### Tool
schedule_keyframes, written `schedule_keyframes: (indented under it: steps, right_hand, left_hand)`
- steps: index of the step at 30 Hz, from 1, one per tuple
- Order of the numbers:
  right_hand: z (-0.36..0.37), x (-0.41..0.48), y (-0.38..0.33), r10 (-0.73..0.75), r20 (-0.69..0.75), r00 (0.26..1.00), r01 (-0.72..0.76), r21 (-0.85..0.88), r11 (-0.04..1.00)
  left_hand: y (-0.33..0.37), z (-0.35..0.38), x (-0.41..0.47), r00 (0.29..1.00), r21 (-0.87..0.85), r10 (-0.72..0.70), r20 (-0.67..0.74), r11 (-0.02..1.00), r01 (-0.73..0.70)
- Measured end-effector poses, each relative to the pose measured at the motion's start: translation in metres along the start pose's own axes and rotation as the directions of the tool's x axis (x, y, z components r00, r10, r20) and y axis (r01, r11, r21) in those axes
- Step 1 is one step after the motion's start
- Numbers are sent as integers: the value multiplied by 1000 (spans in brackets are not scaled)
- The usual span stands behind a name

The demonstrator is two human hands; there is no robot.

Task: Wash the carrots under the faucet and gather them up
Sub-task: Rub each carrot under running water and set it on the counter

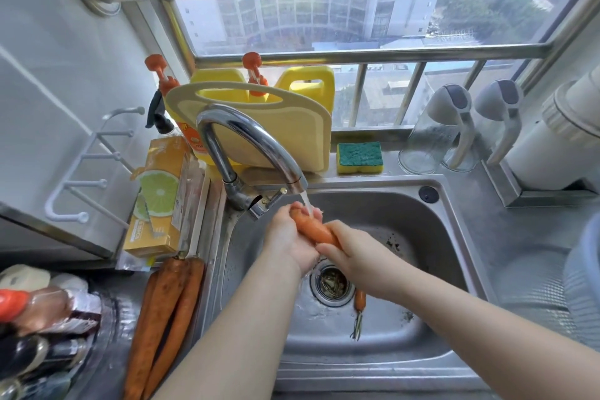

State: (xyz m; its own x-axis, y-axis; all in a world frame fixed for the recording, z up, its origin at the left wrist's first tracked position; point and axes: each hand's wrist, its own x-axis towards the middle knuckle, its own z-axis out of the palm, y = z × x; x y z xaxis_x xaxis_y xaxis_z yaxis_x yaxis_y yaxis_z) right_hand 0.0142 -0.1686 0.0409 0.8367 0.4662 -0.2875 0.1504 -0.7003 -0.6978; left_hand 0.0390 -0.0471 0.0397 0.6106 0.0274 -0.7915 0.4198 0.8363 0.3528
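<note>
Water runs from the chrome faucet [259,143] onto an orange carrot [314,230] held over the steel sink [454,237]. My left hand [289,237] grips the carrot's thick end under the stream. My right hand [352,252] grips its lower end. A small carrot with a green stem [359,300] lies in the basin beside the drain strainer [331,284]. Two or three long unwashed carrots [165,318] lie on the counter left of the sink.
A yellow cutting board [285,136] leans behind the faucet, with yellow detergent jugs [311,83] behind it. A sponge [359,157] sits on the ledge, glass dispensers [438,133] to its right. A lime-printed box [159,195] and bottles [39,312] crowd the left counter.
</note>
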Motion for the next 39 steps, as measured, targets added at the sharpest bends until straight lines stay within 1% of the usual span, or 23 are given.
schedule_keyframes:
  steps: [3,4,5,7,8,11,13,17,19,21,23,24,25,27,28,29,30,31,33,34,35,37,39]
  right_hand:
    - [1,3,4,35,-270,962,26,218,976]
    - [1,6,4,51,-301,952,27,250,968]
    - [0,9,4,72,-297,952,10,266,964]
    - [-5,16,4,163,-228,960,-91,294,951]
    - [-8,18,4,225,-187,956,-160,309,938]
    - [-15,24,8,328,-80,941,-295,281,913]
    - [-16,27,10,348,-27,937,-319,338,886]
    - [-11,28,8,403,97,910,-374,612,697]
    - [-2,27,7,408,144,902,-383,703,599]
    - [11,30,5,384,153,911,-333,821,463]
    - [25,34,1,370,101,924,-236,910,341]
    - [31,37,-2,369,51,928,-193,912,361]
    - [37,39,-4,369,-3,929,-171,882,439]
    - [46,42,-9,357,-61,932,-168,802,574]
    - [50,43,-11,367,-57,929,-179,798,576]
    - [52,45,-12,386,-60,921,-184,805,565]
    - [54,46,-14,410,-91,908,-173,809,561]
    - [54,48,-16,435,-145,889,-156,797,583]
    - [55,53,-21,468,-218,856,-126,790,600]
    - [55,56,-22,485,-215,848,-119,814,568]
    - [54,59,-23,509,-173,843,-122,860,495]
    - [50,60,-26,548,-8,836,-177,943,283]
    - [48,58,-27,523,90,847,-217,958,187]
  left_hand:
    - [0,-2,-7,991,-2,134,9,991,-134]
    - [-3,-7,-9,971,126,238,36,962,-240]
    - [-5,-13,-10,935,326,343,90,877,-353]
    - [-7,-30,-10,840,683,452,301,513,-521]
    - [-4,-38,-7,801,765,435,412,311,-563]
    - [8,-52,0,694,756,303,653,-199,-624]
    - [14,-53,1,652,680,213,728,-350,-644]
    - [19,-52,-4,728,710,136,672,-398,-581]
    - [15,-56,-7,741,751,209,639,-381,-540]
    - [10,-59,-8,748,816,330,576,-295,-498]
    - [4,-60,-8,791,890,411,453,-153,-430]
    - [1,-59,-8,827,921,422,371,-54,-385]
    - [-1,-58,-8,871,941,404,280,66,-333]
    - [-7,-58,-13,956,904,268,122,366,-218]
    - [-11,-57,-17,982,851,175,76,501,-156]
    - [-14,-57,-21,992,812,112,63,572,-116]
    - [-17,-57,-23,993,807,95,75,579,-117]
    - [-20,-58,-24,987,837,123,106,525,-155]
    - [-23,-59,-24,954,917,227,197,301,-261]
    - [-23,-61,-25,926,935,281,253,174,-308]
    - [-23,-64,-25,899,939,317,303,64,-339]
    - [-26,-70,-30,863,925,341,372,-59,-375]
    - [-28,-74,-33,851,913,340,400,-65,-404]
